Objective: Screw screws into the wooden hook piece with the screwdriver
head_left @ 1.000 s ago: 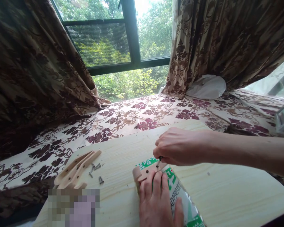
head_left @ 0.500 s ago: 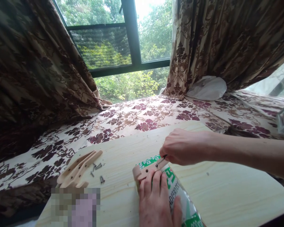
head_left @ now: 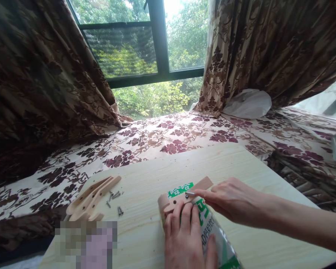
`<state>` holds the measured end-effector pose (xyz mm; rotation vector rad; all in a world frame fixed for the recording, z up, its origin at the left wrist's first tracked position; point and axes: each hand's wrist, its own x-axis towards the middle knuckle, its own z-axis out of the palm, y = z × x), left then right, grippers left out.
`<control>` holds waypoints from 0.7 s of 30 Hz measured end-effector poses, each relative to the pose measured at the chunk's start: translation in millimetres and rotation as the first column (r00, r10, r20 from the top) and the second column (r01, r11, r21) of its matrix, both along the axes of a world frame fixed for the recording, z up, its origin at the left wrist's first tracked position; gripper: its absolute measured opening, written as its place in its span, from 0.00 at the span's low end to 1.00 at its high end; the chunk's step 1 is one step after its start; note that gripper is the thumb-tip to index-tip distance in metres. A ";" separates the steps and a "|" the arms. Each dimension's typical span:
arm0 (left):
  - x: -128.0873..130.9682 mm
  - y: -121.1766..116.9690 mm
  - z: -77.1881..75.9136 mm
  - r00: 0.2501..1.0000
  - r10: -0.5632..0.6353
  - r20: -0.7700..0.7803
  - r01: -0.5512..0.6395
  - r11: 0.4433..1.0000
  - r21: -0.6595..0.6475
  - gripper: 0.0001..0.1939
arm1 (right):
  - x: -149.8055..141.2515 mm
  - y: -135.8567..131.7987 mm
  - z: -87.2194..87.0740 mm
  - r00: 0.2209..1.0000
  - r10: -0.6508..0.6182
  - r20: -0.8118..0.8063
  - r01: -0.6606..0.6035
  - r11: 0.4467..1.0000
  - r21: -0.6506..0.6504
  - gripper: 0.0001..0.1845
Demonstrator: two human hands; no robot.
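My left hand (head_left: 183, 233) presses a pale wooden piece (head_left: 170, 204) with dark holes down on a green-and-white printed package (head_left: 212, 235). Its fingers lie over the wood and the thumb rests on the package. In my right hand (head_left: 226, 198) is a thin silver hex key (head_left: 190, 193), pinched at the fingertips. The key's other end meets a dark bolt head (head_left: 186, 195) in the wood. To the left, several similar wooden pieces (head_left: 93, 198) lie together, and loose screws (head_left: 116, 195) are scattered beside them.
Everything stands on a light wood-grain table (head_left: 140, 224) with rounded corners. Behind it are a flower-patterned cloth (head_left: 170, 138), a white plastic bag (head_left: 249, 104), curtains (head_left: 229, 56) and a window. A pixelated patch covers the lower left.
My right hand has swung down and toward me, turning from a fist above the wood to extended fingers on the hex key. The wooden piece's far end now shows. My left hand stays put.
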<state>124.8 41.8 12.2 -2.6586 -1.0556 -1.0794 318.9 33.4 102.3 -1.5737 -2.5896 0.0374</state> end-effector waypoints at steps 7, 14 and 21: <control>-3.7 2.1 -2.3 0.999 -0.029 -0.042 0.029 1.000 0.000 0.22 | 2.5 -9.5 -35.2 0.986 -0.022 -0.167 0.026 0.999 0.023 0.29; -7.3 5.2 -3.1 0.997 -0.069 -0.045 0.068 0.997 -0.036 0.25 | 4.2 -7.9 -38.4 0.977 -0.026 -0.210 0.014 0.998 -0.061 0.27; -7.9 6.0 0.6 0.996 -0.091 -0.022 0.090 0.994 -0.064 0.23 | 8.6 -5.3 -37.0 0.974 -0.002 -0.225 -0.013 0.998 -0.066 0.27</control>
